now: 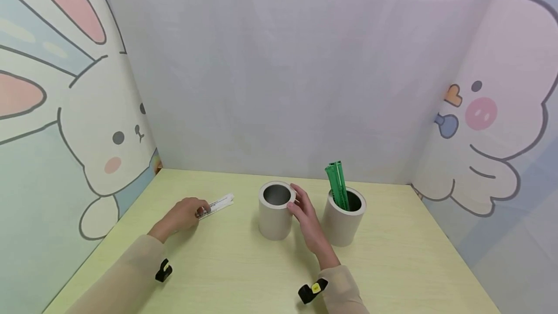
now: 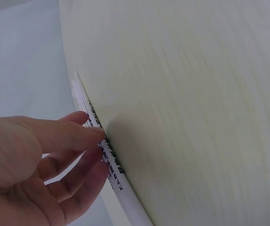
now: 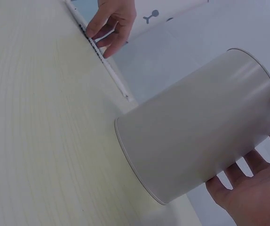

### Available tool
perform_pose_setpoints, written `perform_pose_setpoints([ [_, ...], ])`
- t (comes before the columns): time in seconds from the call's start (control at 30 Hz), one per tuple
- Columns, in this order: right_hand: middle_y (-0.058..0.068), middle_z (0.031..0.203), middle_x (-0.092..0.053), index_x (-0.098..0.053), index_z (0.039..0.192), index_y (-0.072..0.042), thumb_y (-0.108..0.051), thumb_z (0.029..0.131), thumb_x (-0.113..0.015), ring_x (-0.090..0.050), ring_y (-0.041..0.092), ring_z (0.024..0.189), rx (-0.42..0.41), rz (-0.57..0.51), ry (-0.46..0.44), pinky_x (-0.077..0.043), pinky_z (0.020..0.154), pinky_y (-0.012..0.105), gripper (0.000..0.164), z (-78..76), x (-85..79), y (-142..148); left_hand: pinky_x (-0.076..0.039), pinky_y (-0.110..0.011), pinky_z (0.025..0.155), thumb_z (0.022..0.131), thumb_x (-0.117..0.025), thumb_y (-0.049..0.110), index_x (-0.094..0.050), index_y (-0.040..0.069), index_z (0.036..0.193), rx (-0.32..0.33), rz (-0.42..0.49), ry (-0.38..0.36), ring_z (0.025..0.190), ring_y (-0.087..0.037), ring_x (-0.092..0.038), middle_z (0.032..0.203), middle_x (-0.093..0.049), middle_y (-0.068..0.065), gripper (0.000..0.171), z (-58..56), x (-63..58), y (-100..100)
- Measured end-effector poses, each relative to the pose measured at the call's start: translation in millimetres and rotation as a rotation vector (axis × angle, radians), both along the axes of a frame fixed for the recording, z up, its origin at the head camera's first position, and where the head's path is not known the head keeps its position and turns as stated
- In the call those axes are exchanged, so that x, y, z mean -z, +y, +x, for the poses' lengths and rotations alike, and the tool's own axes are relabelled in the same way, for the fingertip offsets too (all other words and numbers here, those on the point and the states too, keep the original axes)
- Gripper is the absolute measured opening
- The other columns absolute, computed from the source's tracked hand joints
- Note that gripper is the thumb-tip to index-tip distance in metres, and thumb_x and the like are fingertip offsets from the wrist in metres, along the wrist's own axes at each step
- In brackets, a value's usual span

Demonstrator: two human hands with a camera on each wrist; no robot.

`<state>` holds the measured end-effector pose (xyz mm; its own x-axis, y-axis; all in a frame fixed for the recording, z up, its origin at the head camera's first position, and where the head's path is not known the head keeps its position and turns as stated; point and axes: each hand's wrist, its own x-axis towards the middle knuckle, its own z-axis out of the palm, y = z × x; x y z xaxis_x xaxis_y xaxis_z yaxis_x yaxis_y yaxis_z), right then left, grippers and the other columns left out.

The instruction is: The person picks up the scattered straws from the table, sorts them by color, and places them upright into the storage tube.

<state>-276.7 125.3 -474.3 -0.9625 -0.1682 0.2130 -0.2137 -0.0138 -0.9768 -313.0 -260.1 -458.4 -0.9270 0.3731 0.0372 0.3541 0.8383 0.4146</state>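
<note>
Slim white paper-wrapped sticks (image 1: 223,202) with dark print lie on the table at the left. My left hand (image 1: 185,214) pinches them near one end; in the left wrist view, thumb and fingers meet around the printed part of the wrapper (image 2: 118,181). A light grey canister (image 1: 275,222) stands upright at the middle, its visible inside dark. My right hand (image 1: 310,224) holds its right side, with the thumb near the rim and the other fingers curving behind. In the right wrist view, fingers lie along the canister's wall (image 3: 196,127).
Just right of my right hand stands a second grey canister (image 1: 340,229), leaning slightly in view, with green wrapped sticks (image 1: 337,183) poking out of it. A pale wood table (image 1: 235,275) lies beneath everything. Fabric walls (image 1: 279,86) with cartoon animals enclose the back and sides.
</note>
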Motion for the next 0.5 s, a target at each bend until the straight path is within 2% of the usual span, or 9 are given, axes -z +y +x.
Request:
perform_pose_setpoints([
  [0.3,0.008,0.168,-0.038,-0.036,0.165,-0.026,-0.034,0.11,-0.055,-0.03,0.038,0.157,0.004,-0.004,0.005,-0.025,0.127,0.064,0.058,1.1,-1.1,-0.3,-0.051,-0.04,0.076,0.079,-0.06,-0.024,-0.075,0.005,0.108,0.043,-0.012,0.058,0.081,-0.021,-0.055,0.089,-0.067,-0.006,0.043,4.2,0.6,5.6],
  [0.5,0.008,0.168,-0.037,-0.035,0.165,-0.026,-0.034,0.11,-0.055,-0.029,0.038,0.157,-0.001,-0.006,0.003,-0.026,0.126,0.063,0.058,0.7,-0.8,-0.2,-0.052,-0.041,0.077,0.079,-0.06,-0.024,-0.075,0.006,0.107,0.035,-0.003,0.062,0.081,-0.02,-0.056,0.09,-0.068,-0.005,0.044,5.4,1.2,6.5],
])
